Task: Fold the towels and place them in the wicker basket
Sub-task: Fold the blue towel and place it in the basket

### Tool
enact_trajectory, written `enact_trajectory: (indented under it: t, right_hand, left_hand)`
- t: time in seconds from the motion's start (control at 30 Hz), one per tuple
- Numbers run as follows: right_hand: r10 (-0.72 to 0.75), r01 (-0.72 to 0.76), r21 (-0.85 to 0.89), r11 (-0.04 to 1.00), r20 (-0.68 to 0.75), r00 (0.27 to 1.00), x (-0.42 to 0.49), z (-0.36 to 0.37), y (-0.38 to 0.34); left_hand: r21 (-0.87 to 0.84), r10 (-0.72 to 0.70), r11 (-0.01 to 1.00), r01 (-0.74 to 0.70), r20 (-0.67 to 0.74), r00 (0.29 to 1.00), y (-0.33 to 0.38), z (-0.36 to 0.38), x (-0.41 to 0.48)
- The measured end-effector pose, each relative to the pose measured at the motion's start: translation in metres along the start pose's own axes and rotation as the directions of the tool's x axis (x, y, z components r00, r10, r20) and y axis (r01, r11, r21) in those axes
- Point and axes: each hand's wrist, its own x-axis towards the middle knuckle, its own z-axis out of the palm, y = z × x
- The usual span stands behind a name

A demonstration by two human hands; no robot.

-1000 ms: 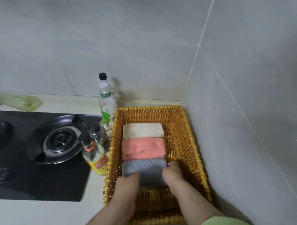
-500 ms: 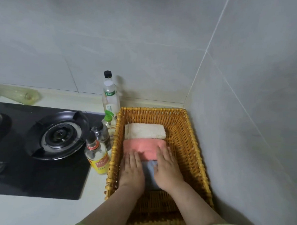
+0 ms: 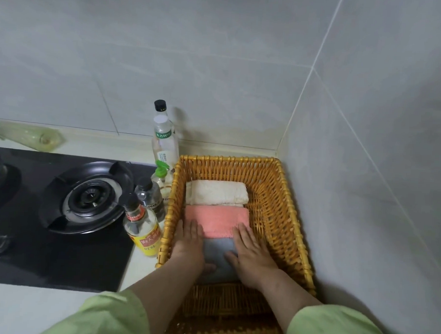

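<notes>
A yellow wicker basket [image 3: 283, 215] stands in the corner of the counter. Three folded towels lie in a row inside it: a cream towel [image 3: 217, 193] farthest, a pink towel [image 3: 216, 219] in the middle, a grey towel [image 3: 219, 255] nearest. My left hand [image 3: 188, 243] lies flat on the grey towel's left side, fingers straight and reaching the pink towel's edge. My right hand [image 3: 252, 255] presses flat on the grey towel's right side, fingertips on the pink towel. Both hands cover much of the grey towel.
Several bottles [image 3: 143, 226] stand tight against the basket's left wall, with a tall clear one [image 3: 165, 139] behind. A black gas hob [image 3: 86, 199] fills the counter to the left. Tiled walls close in behind and right of the basket.
Both hands went from gripping the grey towel's near corners to lying flat on top of it, fingers forward onto the pink towel. The grey towel now rests in the basket.
</notes>
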Motion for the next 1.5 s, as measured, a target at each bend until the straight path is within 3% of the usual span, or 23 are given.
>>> enact_trajectory:
  t: [0.2, 0.5, 0.77, 0.83, 0.87, 0.9, 0.93, 1.0, 1.03, 1.1, 1.17, 1.2, 1.3, 1.5]
  right_hand:
    - [-0.007, 0.007, -0.010, 1.000, -0.015, 1.000, 0.005, 0.007, 0.000]
    - [-0.083, 0.081, -0.025, 0.996, -0.075, 0.994, 0.007, 0.014, 0.013]
    - [-0.044, 0.047, 0.065, 0.997, -0.045, 0.998, 0.003, 0.003, 0.008]
    - [-0.027, 0.039, 0.164, 0.986, -0.074, 0.997, -0.001, -0.004, 0.002]
    - [-0.018, 0.038, 0.217, 0.975, -0.095, 0.995, -0.003, -0.006, -0.001]
    - [-0.006, 0.038, 0.270, 0.962, -0.122, 0.993, -0.005, -0.009, -0.004]
    - [0.010, 0.038, 0.321, 0.946, -0.147, 0.989, -0.008, -0.010, -0.007]
    - [0.058, 0.033, 0.448, 0.893, -0.187, 0.981, -0.015, -0.013, -0.012]
    - [0.083, 0.034, 0.519, 0.854, -0.201, 0.976, -0.019, -0.014, -0.012]
    - [0.086, 0.046, 0.593, 0.804, -0.192, 0.978, -0.026, -0.017, -0.011]
    - [0.037, 0.013, 0.546, 0.838, -0.080, 0.996, -0.031, -0.018, -0.006]
    - [0.022, -0.017, 0.498, 0.867, -0.005, 1.000, -0.033, -0.017, -0.004]
    - [0.033, -0.072, 0.364, 0.929, 0.115, 0.993, -0.034, -0.013, -0.003]
    - [0.082, -0.092, 0.071, 0.993, 0.137, 0.987, -0.023, -0.001, -0.003]
  left_hand:
    - [0.202, 0.016, 0.979, -0.014, -0.008, 1.000, -0.002, 0.005, 0.010]
    - [0.214, -0.040, 0.976, 0.044, -0.025, 0.999, 0.003, 0.022, 0.027]
    - [0.117, 0.021, 0.993, -0.016, -0.040, 0.999, 0.000, 0.003, 0.002]
    - [-0.102, 0.056, 0.993, -0.066, -0.099, 0.994, -0.001, -0.001, -0.014]
    - [-0.330, 0.044, 0.939, -0.100, -0.174, 0.984, -0.001, 0.000, -0.021]
    - [-0.581, -0.015, 0.802, -0.142, -0.258, 0.966, 0.002, 0.002, -0.028]
    - [-0.779, -0.108, 0.598, -0.190, -0.313, 0.944, 0.006, 0.004, -0.035]
    - [-0.944, -0.251, 0.251, -0.215, -0.278, 0.927, 0.018, 0.009, -0.052]
    - [-0.968, -0.282, 0.170, -0.183, -0.226, 0.933, 0.024, 0.013, -0.058]
    - [-0.964, -0.254, 0.226, -0.143, -0.199, 0.946, 0.032, 0.024, -0.057]
    - [-0.908, -0.142, 0.412, -0.079, -0.150, 0.979, 0.031, 0.027, -0.047]
    - [-0.890, -0.093, 0.452, -0.053, -0.106, 0.990, 0.028, 0.026, -0.043]
    - [-0.928, -0.088, 0.365, 0.067, 0.037, 0.995, 0.021, 0.028, -0.038]
    - [-0.735, -0.051, 0.673, 0.090, 0.075, 0.996, 0.029, 0.039, -0.039]
